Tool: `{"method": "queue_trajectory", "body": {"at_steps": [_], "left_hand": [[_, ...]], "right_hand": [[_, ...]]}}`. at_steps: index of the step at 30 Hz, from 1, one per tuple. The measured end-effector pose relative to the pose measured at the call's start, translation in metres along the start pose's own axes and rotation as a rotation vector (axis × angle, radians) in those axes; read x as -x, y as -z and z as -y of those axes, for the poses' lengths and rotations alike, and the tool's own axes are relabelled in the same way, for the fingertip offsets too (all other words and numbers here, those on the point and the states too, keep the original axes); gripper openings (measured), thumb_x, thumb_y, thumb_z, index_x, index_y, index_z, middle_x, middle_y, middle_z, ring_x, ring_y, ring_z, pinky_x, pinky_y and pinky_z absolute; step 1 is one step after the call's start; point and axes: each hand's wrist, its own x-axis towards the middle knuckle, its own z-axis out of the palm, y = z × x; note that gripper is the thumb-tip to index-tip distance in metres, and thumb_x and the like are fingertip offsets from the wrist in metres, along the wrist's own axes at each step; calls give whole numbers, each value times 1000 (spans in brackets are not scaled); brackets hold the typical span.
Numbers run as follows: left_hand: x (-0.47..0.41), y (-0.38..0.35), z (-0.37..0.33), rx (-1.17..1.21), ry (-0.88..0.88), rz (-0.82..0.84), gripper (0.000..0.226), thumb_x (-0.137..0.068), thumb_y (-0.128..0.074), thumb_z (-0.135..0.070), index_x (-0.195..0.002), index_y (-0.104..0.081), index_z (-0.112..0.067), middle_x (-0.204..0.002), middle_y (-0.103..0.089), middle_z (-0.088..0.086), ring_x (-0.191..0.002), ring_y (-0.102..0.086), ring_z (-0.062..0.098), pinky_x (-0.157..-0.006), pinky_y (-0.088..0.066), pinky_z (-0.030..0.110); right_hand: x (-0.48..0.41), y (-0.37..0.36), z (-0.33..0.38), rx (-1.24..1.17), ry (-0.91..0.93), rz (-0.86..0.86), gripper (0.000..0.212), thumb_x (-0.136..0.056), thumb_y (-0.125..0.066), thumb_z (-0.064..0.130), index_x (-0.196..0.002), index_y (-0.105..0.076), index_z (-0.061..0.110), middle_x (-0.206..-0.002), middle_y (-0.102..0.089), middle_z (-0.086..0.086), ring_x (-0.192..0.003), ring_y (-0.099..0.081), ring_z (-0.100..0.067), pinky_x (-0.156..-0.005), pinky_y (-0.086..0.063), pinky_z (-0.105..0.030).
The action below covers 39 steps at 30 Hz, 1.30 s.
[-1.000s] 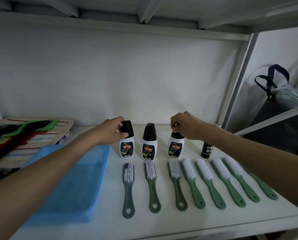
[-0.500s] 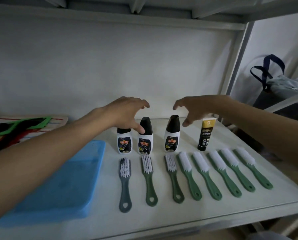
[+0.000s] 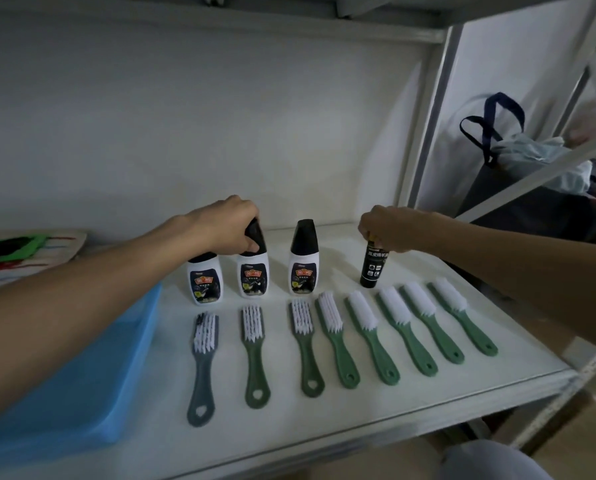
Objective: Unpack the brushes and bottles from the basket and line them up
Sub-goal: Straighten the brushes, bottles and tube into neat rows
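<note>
white shelf, smooth, flat | blue plastic basket at left, rectangular, inside hidden by arm | 8 brushes in front row, white bristles, green/grey plastic handles w/ hole | 3 white bottles black caps, upright behind | L hand closed on middle bottle cap | R hand grips top of slim black tube

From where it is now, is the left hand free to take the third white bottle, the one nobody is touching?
Probably yes. The left hand grips the second white bottle; the third white bottle stands right beside it, uncovered, once it lets go.
</note>
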Motion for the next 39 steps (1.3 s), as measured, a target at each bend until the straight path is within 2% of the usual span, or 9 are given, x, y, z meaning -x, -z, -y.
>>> {"method": "queue_trajectory", "body": {"at_steps": [7,14,19,21,24,26,29,33,39], "left_hand": [[-9,-7,5,45,16,-2,32,-81,-76,-33,-108,-63,-20,-107,-62,3,-96,-59,24,-83,-53,43],[-9,-9,7,46,33,37,73,-72,-81,-45,-134,-47,-25,-132,-55,4,-117,-55,25,-96,-48,42],[-4,-1,-22,148,-139,-175,84,-74,-80,-43,-143,-38,-20,-143,-48,1,-129,-48,19,-105,-41,38],[-15,4,-40,170,-153,-147,83,-73,-80,-47,-142,-41,-23,-142,-48,-1,-129,-47,20,-105,-41,39],[-34,10,-62,98,-95,56,71,-71,-80,-52,-133,-52,-30,-129,-56,-4,-121,-52,22,-94,-45,38],[-44,10,-69,71,-62,113,52,-72,-81,-47,-117,-65,-25,-111,-62,-1,-107,-59,24,-80,-48,35],[-54,0,-70,102,-44,24,41,-73,-82,-40,-103,-71,-15,-100,-65,3,-91,-63,25,-72,-50,33],[-58,-15,-70,237,-39,-52,35,-73,-82,-34,-101,-72,-15,-99,-66,4,-91,-63,25,-72,-51,32],[-60,-19,-78,292,-92,-80,36,-76,-81,-30,-106,-70,-13,-104,-66,4,-94,-61,23,-76,-50,33]], "right_hand": [[-5,0,-1,-60,31,-42,21,-92,-50,4,-108,-61,14,-110,-57,-10,-86,-56,-27,-70,-39,-34],[-15,-2,15,-66,101,-85,20,-91,-52,1,-102,-59,16,-99,-51,-3,-85,-54,-23,-69,-40,-32],[-26,-1,18,-143,95,-87,22,-87,-56,2,-100,-56,20,-99,-47,-2,-86,-54,-25,-62,-39,-30],[-30,2,16,-240,53,-60,31,-83,-66,9,-110,-56,19,-106,-46,-1,-97,-53,-26,-65,-44,-30],[-32,7,13,-275,-4,-30,42,-77,-75,17,-116,-58,18,-116,-50,-4,-106,-55,-27,-87,-52,-42],[-31,7,12,-276,9,-43,31,-76,-75,14,-105,-63,17,-113,-57,-8,-102,-59,-30,-87,-54,-46],[-30,4,9,-262,34,-78,25,-76,-74,7,-84,-57,22,-99,-55,-5,-97,-60,-32,-81,-54,-41],[-32,1,5,-223,55,-93,23,-79,-72,6,-93,-61,20,-98,-45,-2,-100,-56,-31,-75,-48,-36],[-32,5,8,-179,43,-93,29,-79,-72,6,-86,-51,24,-102,-46,-4,-95,-58,-32,-83,-55,-45]]}}
